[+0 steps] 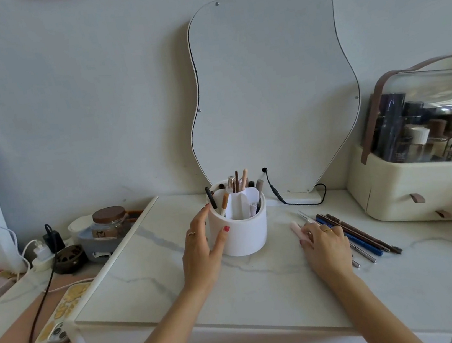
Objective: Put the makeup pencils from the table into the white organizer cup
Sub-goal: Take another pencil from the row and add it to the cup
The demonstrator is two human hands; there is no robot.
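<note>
My left hand [201,250] lies open against the side of the white organizer cup [240,227], steadying it. To the right of the cup, my right hand [327,247] curls down over the makeup pencils [355,233] lying on the tabletop [263,282]; whether it grips one, I cannot tell. I judge this the pick-up step: next, lift a pencil clear and drop it upright into a free compartment.

hands 2 [201,250] | white organizer cup 1 [245,235] | makeup pencils on table about 6 [355,231], partly hidden | mirror 1 [270,83] | phone 1 [62,313] | jar 1 [108,222]
</note>
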